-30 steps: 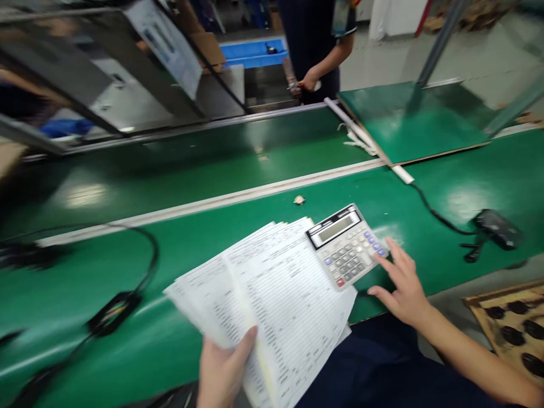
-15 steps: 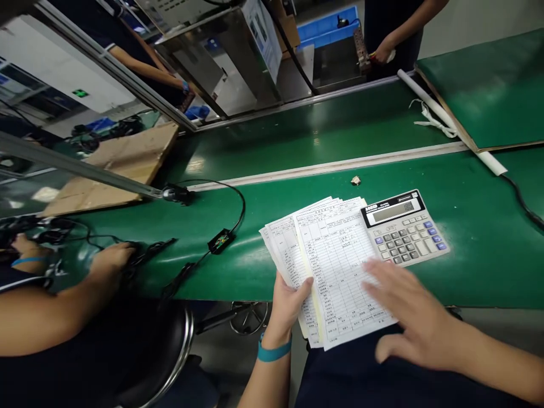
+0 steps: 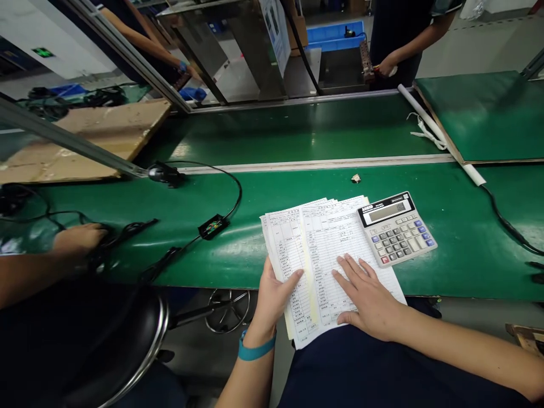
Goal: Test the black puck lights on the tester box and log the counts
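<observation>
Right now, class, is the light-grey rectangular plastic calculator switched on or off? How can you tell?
On: dark digits show at the right end of the light-grey plastic calculator's display.

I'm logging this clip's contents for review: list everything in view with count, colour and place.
papers: a stack, number unclear, white, bench front
calculator: one, grey, on papers' right edge
scrap: one, pale, behind papers
open box: one, black, left of papers
cables: several, black, bench left and right
tube: one, white, by board
board: one, green, far right
bench: one, green, centre
cardboard: one, brown, left
bin: one, blue, background
seat: one, black, lower left
sign: one, green, upper left
other people: three, dark-clothed, left and background
wristband: one, teal, left wrist
left hand: one, bare, gripping papers
right hand: one, bare, on papers
</observation>
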`<act>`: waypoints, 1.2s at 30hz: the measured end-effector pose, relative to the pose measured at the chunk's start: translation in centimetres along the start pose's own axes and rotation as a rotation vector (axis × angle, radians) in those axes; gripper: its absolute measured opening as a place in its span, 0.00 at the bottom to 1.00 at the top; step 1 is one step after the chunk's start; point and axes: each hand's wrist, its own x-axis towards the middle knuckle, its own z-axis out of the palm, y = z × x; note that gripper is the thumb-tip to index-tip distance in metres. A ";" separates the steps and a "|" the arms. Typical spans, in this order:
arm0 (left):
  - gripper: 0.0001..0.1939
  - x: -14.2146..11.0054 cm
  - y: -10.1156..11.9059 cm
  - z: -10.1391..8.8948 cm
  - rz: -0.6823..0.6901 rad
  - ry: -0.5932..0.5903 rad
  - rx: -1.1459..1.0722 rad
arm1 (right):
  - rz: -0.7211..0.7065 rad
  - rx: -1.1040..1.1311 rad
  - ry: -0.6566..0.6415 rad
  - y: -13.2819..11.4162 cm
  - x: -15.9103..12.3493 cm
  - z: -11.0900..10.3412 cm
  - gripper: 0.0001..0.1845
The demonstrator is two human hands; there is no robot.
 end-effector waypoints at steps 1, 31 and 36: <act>0.40 0.0 0.1 -0.1 0.003 -0.003 0.001 | 0.008 -0.004 0.014 0.1 -0.1 0.0 0.49; 0.50 0.3 0.5 -1.2 -0.017 0.211 -0.003 | -0.025 0.023 0.094 1.2 -1.0 -0.1 0.41; 0.44 0.3 1.1 -1.4 -0.098 0.223 -0.026 | -0.022 -0.004 0.071 1.0 -0.9 -0.2 0.39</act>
